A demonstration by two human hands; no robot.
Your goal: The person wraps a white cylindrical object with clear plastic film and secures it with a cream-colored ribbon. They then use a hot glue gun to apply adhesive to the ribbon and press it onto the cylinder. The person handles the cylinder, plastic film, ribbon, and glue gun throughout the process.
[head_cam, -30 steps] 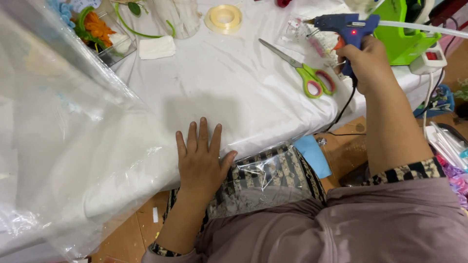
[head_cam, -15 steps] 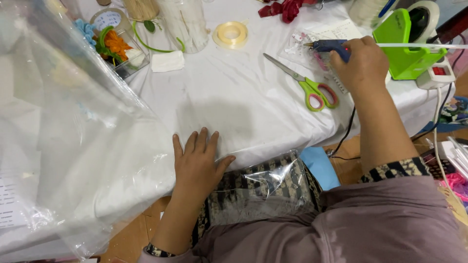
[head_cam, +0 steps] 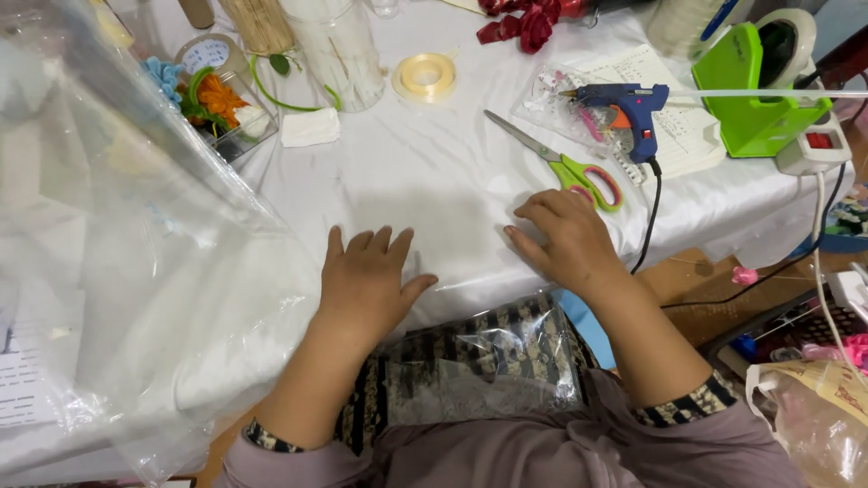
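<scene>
Along the near edge of the white-draped surface [head_cam: 434, 181], the left hand [head_cam: 366, 280] lies flat and empty on clear plastic sheeting [head_cam: 136, 298]. Just right, the right hand [head_cam: 570, 239] rests loose, grasping nothing, beside green-handled scissors [head_cam: 579, 172] and a blue glue gun [head_cam: 628, 108].

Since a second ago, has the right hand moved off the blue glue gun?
Yes. The right hand has let go of the blue glue gun and come down toward the person, now resting on the white tablecloth just below the scissors.
</scene>
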